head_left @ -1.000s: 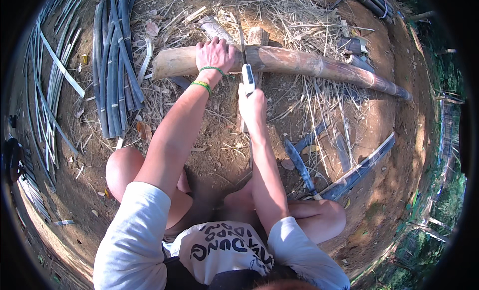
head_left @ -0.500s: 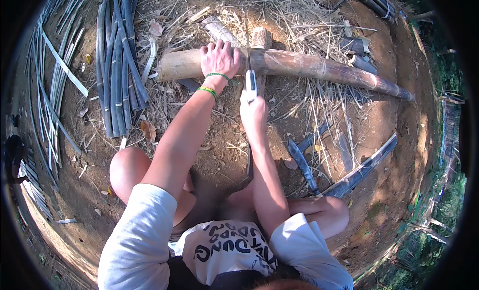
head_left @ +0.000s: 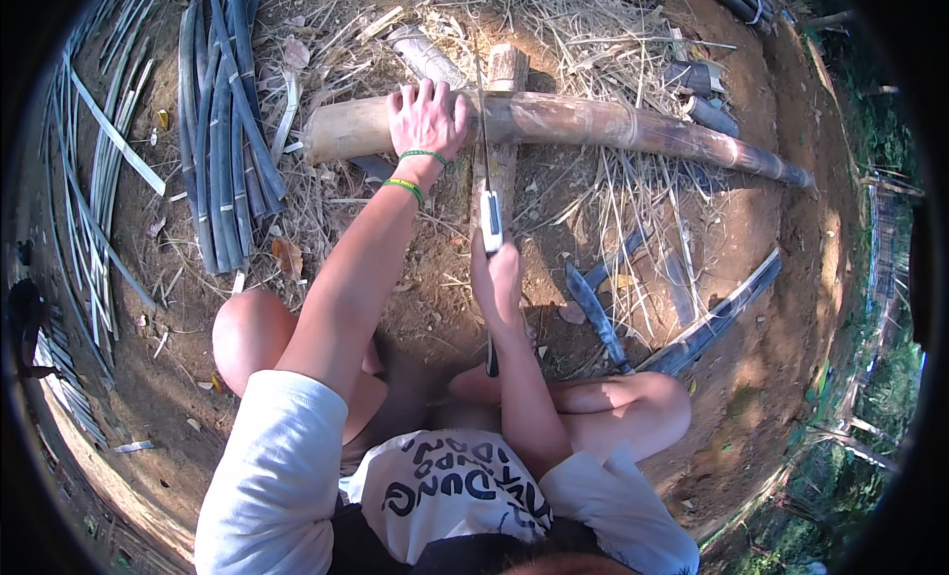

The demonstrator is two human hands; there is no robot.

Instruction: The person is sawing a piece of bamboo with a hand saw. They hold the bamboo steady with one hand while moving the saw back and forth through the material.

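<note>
A thick tan bamboo pole point(head_left: 573, 118) lies crosswise in front of me, narrowing toward its right end. My left hand point(head_left: 429, 125) bears down on it left of the middle, fingers curled over its far side. In my right hand point(head_left: 497, 278) is a handsaw point(head_left: 490, 219), gripped by its pale and dark handle. Its thin blade points away from me and crosses the pole just right of my left hand. Beneath the pole, a short bamboo piece point(head_left: 507, 69) runs front to back as a rest.
Dark bamboo lengths point(head_left: 222, 140) and thin strips point(head_left: 99, 199) lie at the left. Straw and shavings point(head_left: 583, 41) cover the ground beyond the pole. A dark-bladed knife point(head_left: 596, 313) and a split bamboo piece point(head_left: 722, 313) lie near my right knee.
My right hand has drawn the saw back toward me, and the handle is now farther from the pole. My left hand stays on the pole; the whole view has shifted slightly.
</note>
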